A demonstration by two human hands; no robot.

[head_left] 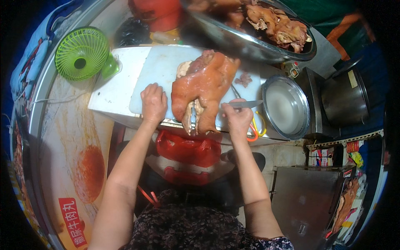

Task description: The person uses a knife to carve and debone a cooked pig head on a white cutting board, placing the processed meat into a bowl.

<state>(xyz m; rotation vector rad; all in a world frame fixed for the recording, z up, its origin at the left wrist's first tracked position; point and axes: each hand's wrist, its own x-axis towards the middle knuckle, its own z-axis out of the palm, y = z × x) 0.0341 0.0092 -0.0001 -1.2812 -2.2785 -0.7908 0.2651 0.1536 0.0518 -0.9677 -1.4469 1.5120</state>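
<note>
A cooked pig's head, brown and glossy, lies on a pale blue cutting board, its jaw end overhanging the front edge. To its left, my left hand rests on the board with fingers curled, nothing visible in it. My right hand grips a small knife, its blade pointing right, just beside the head. Partly hidden behind that hand is a pair of scissors with orange and yellow handles. Meat scraps lie right of the head.
A metal basin of cloudy liquid stands at the right. Behind the board, a large metal bowl holds more cooked meat. A green fan stands left. Below the board's edge hangs a red plastic bag. A dark pot is far right.
</note>
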